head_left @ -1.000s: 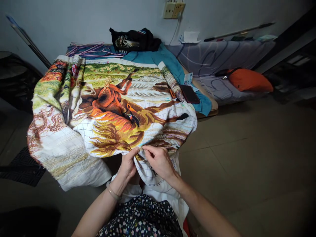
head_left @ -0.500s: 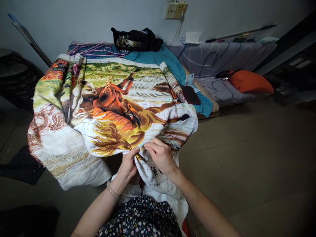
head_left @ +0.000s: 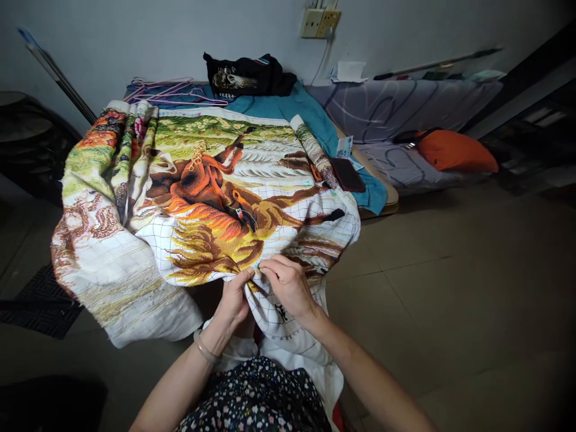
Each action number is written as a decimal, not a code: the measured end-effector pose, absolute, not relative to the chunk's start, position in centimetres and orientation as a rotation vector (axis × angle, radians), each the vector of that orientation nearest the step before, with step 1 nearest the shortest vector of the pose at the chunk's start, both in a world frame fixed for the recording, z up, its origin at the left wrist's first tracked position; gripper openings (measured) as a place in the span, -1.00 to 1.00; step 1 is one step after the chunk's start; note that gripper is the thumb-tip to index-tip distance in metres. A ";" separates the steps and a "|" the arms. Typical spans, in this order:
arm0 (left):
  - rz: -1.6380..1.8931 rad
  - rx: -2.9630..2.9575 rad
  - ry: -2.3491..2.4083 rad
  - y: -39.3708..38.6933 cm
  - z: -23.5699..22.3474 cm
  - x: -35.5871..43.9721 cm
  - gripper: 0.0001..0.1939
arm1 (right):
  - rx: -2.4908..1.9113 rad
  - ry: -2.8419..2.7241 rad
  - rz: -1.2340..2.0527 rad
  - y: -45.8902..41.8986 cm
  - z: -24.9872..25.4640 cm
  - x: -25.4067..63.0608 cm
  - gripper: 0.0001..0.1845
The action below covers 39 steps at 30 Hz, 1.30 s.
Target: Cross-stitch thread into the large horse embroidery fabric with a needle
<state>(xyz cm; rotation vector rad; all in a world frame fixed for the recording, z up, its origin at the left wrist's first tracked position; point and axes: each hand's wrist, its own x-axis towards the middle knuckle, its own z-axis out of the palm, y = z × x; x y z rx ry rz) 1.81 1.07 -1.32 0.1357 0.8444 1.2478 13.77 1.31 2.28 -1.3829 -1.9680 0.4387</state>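
Note:
A large cross-stitch cloth (head_left: 202,234) with a brown and orange horse spreads before me, its white parts marked with grid lines. My left hand (head_left: 234,300) grips its near edge, thumb on top and fingers underneath, out of sight. Just to the right, my right hand (head_left: 290,291) hovers at the cloth's surface with thumb and forefinger pinched; whatever lies between them is too small to make out. A tangle of yellow thread (head_left: 197,157) rests on the stitched horse. The cloth's right side is rolled (head_left: 315,150), and folds bunch up on the left.
Behind the cloth, a low bed with a teal sheet (head_left: 288,102) holds pink hangers (head_left: 180,93), a black printed bag (head_left: 252,75) and a dark phone (head_left: 348,174). Farther right lies an orange bag (head_left: 454,150). A wall socket (head_left: 320,23) has a plug in it.
My right hand has shifted slightly left and down, its pinched fingertips closer to my left thumb. My left hand keeps its hold on the cloth.

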 end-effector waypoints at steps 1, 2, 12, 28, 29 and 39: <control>1.254 0.142 0.838 1.0 -1.4 1.8 -0.76 | -1.402 -1.991 0.396 1.2 2.4 13.5 -0.77; 1.261 0.148 0.830 1.0 -1.4 1.8 -0.77 | -1.426 -2.027 0.345 1.0 2.6 13.2 -0.77; 1.316 0.185 0.781 0.4 -1.8 1.5 -0.72 | -1.442 -2.180 0.076 0.3 3.8 10.8 -0.84; 1.295 0.185 0.806 0.7 -2.0 1.6 -0.54 | -1.252 -1.400 1.036 0.5 4.0 15.6 -0.82; 1.298 0.187 0.805 0.6 -2.0 1.6 -0.53 | -1.314 -1.522 1.022 0.3 3.7 15.5 -0.82; 1.277 0.176 0.778 0.7 -1.8 1.6 -0.61 | -1.441 -1.924 0.702 0.1 3.2 14.5 -0.73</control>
